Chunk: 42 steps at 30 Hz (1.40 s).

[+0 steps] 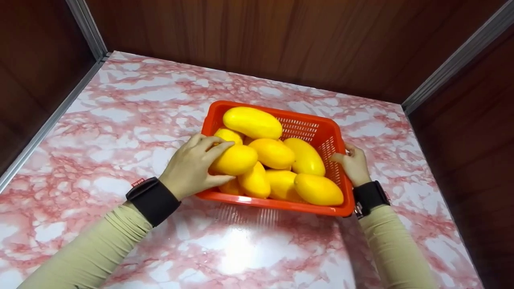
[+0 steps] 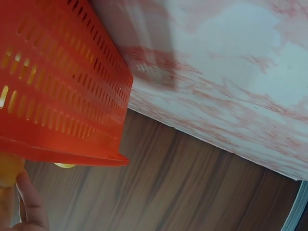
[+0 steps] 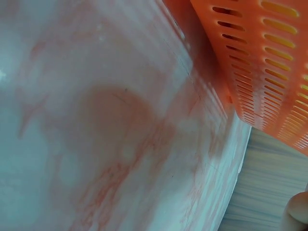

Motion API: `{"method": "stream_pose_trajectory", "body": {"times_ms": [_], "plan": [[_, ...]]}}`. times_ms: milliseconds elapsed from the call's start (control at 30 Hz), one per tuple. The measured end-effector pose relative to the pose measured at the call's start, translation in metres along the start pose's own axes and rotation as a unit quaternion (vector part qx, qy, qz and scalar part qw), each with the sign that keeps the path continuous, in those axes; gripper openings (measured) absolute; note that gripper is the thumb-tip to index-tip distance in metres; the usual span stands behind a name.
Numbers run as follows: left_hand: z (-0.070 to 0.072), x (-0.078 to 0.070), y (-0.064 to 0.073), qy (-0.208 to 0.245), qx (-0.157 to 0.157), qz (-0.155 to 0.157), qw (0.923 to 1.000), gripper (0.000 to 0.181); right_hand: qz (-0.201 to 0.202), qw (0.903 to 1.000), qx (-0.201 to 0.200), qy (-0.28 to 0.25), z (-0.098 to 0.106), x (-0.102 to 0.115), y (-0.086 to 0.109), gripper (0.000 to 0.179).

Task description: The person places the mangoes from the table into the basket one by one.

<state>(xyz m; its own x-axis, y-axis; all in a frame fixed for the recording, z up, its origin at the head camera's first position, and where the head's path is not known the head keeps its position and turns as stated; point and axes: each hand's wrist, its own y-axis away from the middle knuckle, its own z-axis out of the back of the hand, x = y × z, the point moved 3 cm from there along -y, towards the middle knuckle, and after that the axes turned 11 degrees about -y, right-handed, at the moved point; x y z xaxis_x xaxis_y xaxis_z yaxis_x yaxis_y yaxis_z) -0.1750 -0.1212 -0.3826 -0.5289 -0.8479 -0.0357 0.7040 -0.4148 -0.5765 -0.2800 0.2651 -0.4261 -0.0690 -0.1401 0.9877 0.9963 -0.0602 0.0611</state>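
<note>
A red plastic basket with slotted walls holds several yellow mangoes, piled mostly toward its left and front. At its left end, my left hand grips one mango, thumb below and fingers over the top. The left wrist view has this mango just past the basket rim, with fingers against it. On the opposite side, my right hand holds the basket's right rim, thumb inside. The right wrist view takes in the basket's slotted wall and one fingertip; most of that hand is out of frame.
Under the basket is a tabletop with a red and white marbled pattern. Dark wood-grain panels enclose it at the back and both sides, with metal strips at the corners. Both wrists wear black bands.
</note>
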Motion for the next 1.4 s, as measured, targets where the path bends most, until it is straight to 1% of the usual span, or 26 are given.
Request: {"method": "stream_pose_trajectory", "body": {"times_ms": [100, 267, 533, 867, 1067, 1233, 1400], "plan": [[-0.001, -0.002, 0.001, 0.003, 0.000, -0.009, 1.0000, 0.066, 0.000, 1.0000, 0.002, -0.002, -0.001, 0.000, 0.000, 0.048], [-0.003, -0.004, 0.003, 0.006, 0.001, -0.019, 0.9998, 0.067, -0.005, 1.0000, 0.005, -0.002, -0.003, 0.007, 0.004, 0.046], [-0.005, -0.005, 0.006, 0.017, 0.008, -0.011, 0.9998, 0.066, 0.005, 0.9999, 0.004, 0.008, -0.002, 0.002, -0.001, 0.045], [-0.007, -0.005, 0.009, 0.048, 0.027, -0.002, 0.9985, 0.066, -0.011, 0.9999, 0.007, 0.000, -0.001, 0.000, -0.003, 0.047], [-0.008, -0.005, 0.011, 0.064, 0.046, -0.006, 0.9969, 0.068, -0.011, 0.9999, 0.007, -0.002, 0.000, -0.001, -0.003, 0.048], [-0.008, -0.005, 0.012, 0.074, 0.053, -0.015, 0.9958, 0.065, -0.008, 1.0000, 0.004, -0.002, 0.000, 0.000, -0.001, 0.049], [-0.009, -0.004, 0.013, 0.086, 0.061, -0.016, 0.9943, 0.064, -0.007, 0.9999, 0.006, 0.008, 0.000, 0.000, 0.001, 0.050]]}}
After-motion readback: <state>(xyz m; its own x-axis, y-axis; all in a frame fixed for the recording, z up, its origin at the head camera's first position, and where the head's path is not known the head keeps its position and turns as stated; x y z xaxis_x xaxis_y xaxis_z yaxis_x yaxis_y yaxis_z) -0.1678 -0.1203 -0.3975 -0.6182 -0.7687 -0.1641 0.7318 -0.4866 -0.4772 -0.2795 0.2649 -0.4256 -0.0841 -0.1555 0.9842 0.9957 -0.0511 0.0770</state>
